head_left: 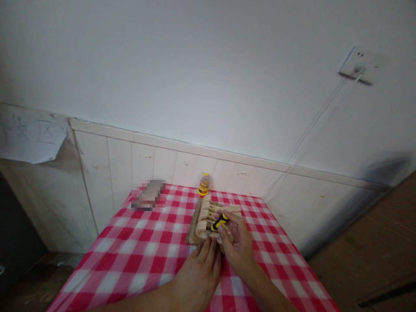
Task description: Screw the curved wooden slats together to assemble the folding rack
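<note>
A small wooden piece with curved slats [204,216] lies on a brown corrugated board [192,234] at the middle of the table. My right hand [239,242] is closed around the yellow and black handle of a screwdriver [219,222]. The tool tilts down to the left, its tip at the wood's near-left end beside a small dark round fitting. At the near edge of the wood, my left hand [199,271] has its fingers close together, gripping the piece; its thumb is hidden.
A red-and-white checked cloth [130,251] covers the table. Against the panelled wall stands a small yellow-labelled bottle [204,184]. A blurred-out flat object [149,195] lies at the back left. A white cable runs down from a wall socket [360,65] on the right.
</note>
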### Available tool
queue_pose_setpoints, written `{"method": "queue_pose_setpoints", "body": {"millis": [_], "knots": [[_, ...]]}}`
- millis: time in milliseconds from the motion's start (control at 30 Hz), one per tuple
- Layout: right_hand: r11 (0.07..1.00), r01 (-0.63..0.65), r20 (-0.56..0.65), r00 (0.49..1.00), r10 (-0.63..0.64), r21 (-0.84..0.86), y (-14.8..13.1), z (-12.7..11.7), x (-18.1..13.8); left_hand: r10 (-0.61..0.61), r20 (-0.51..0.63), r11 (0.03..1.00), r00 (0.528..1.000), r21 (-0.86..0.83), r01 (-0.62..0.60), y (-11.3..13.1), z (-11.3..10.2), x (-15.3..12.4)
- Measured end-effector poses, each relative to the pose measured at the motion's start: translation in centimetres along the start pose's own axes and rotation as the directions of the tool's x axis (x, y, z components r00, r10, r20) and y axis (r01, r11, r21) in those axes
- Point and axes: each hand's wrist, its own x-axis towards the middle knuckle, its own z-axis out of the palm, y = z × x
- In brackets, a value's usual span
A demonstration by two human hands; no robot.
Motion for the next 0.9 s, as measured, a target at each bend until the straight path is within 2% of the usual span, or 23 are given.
{"method": "queue_pose_setpoints", "body": {"millis": [100,233,567,900], "knots": [[0.999,-0.016,0.021,1.000,0.015,0.029,-0.2,0.1,-0.2,0.018,0.006,1.000,1.000,0.001,-0.018,0.0,-0.2,0.0],[1.000,-0.020,-0.016,1.000,0.020,0.000,0.1,0.3,-0.2,0.010,0.016,1.000,1.000,-0.007,-0.010,0.0,-0.2,0.0],[0.961,0.213,-0.020,0.975,-0.220,-0.175,-0.6,0.2,0.5,0.032,0.075,0.999,0.997,-0.036,-0.029,0.1,0.6,-0.2],[0.950,0.270,0.035,0.963,-0.268,-0.155,-1.5,0.0,0.7,0.034,0.049,0.999,0.998,-0.013,-0.034,0.2,0.6,-0.1]]}}
